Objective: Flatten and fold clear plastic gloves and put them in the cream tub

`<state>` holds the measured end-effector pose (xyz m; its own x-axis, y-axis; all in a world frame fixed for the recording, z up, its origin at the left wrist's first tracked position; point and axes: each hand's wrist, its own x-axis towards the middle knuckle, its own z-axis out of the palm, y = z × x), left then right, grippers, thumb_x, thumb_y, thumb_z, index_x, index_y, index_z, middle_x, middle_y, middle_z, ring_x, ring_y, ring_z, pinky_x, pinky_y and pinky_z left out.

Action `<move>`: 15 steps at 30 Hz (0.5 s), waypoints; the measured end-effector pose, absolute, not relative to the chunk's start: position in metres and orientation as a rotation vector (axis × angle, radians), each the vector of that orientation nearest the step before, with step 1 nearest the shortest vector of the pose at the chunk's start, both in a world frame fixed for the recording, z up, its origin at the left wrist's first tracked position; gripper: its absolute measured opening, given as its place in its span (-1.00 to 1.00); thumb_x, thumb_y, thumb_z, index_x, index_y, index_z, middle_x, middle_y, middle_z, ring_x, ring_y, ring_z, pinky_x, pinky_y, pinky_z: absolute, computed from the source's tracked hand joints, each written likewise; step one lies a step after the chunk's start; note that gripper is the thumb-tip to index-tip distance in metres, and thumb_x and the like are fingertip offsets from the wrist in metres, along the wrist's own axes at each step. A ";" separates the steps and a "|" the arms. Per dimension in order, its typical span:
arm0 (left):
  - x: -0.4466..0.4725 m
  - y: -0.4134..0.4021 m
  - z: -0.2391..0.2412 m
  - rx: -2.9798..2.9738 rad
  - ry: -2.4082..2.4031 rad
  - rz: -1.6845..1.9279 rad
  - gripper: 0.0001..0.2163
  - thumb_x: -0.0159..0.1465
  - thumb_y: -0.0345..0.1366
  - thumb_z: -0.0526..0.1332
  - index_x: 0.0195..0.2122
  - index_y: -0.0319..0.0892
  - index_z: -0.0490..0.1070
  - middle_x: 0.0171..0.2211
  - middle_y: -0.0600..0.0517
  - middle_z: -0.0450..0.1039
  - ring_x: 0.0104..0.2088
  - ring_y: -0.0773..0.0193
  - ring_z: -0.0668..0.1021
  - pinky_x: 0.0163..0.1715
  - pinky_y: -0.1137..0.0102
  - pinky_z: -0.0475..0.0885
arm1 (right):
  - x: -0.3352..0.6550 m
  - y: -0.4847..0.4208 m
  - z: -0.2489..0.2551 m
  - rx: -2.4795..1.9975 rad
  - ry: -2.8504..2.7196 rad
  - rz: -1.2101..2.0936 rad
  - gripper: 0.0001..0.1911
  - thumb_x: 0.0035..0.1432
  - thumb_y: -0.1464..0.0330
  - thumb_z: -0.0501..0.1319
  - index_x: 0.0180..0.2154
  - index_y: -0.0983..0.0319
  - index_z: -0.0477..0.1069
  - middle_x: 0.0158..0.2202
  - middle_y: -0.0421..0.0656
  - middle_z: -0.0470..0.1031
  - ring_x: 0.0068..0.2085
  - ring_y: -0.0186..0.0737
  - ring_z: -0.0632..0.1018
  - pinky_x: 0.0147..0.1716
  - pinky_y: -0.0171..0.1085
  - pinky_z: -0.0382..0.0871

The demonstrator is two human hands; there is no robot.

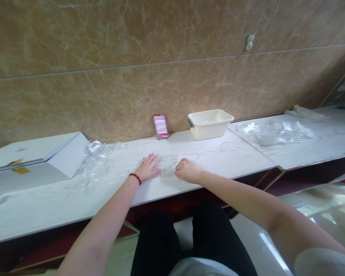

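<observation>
My left hand (148, 168) lies flat on the white wood-grain counter (212, 157), fingers spread and a red bead bracelet around the wrist. Between my hands is a thin clear plastic bag (169, 164), faint against the counter; its outline is hard to make out. The left fingertips rest on its left side. At its right side my right hand (187, 171) is closed, with the fingers curled and pinched at the plastic's edge. The exact grip is partly hidden by the hand.
A cream plastic bin (209, 130) with a grey handle stands by the wall, right of a blurred phone-like upright item (161, 126). At left, a white box (31, 165) sits beside crumpled clear plastic (96, 161). More clear plastic (278, 132) lies at right.
</observation>
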<state>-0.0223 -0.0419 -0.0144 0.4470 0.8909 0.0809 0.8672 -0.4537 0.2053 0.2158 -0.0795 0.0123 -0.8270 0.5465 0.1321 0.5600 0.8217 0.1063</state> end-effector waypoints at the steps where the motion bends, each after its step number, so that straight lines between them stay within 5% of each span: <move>1: -0.017 -0.046 -0.012 2.558 1.539 0.295 -0.31 0.05 0.07 -0.02 0.12 -0.28 -0.05 0.15 -0.21 -0.16 0.15 0.08 -0.11 0.05 0.13 -0.21 | 0.214 -0.079 0.013 -0.879 -2.915 -0.240 -0.76 0.06 0.39 -0.01 -0.40 0.29 0.42 -0.38 -0.05 0.43 -0.25 -0.20 0.35 -0.17 -0.16 0.02; 8: 0.022 -0.075 -0.015 2.536 1.391 0.383 -0.38 0.05 -0.07 0.08 0.10 -0.24 -0.01 0.12 -0.17 -0.02 0.13 0.09 0.02 0.06 0.13 -0.15 | 0.210 -0.072 0.024 -0.933 -2.804 -0.233 -0.75 0.06 0.39 -0.03 -0.39 0.31 0.40 -0.37 -0.03 0.43 -0.24 -0.21 0.37 -0.19 -0.19 0.03; 12: 0.025 -0.068 -0.019 2.360 1.406 0.444 -0.61 0.12 -0.35 0.01 0.01 -0.24 0.17 0.03 -0.14 0.17 0.06 0.13 0.20 0.05 0.17 -0.06 | 0.216 -0.068 0.032 -0.935 -2.691 0.013 -0.75 0.06 0.35 -0.01 -0.34 0.26 0.40 -0.32 -0.08 0.44 -0.19 -0.23 0.37 -0.15 -0.20 0.05; 15: 0.023 -0.065 -0.004 2.085 1.352 0.618 -0.69 0.12 -0.35 0.02 -0.09 -0.23 0.29 -0.06 -0.10 0.30 -0.01 0.14 0.30 0.02 0.22 0.05 | 0.226 -0.059 0.035 -0.954 -2.428 0.313 -0.72 0.05 0.27 0.02 -0.24 0.23 0.36 -0.23 -0.12 0.42 -0.15 -0.25 0.36 -0.11 -0.23 0.08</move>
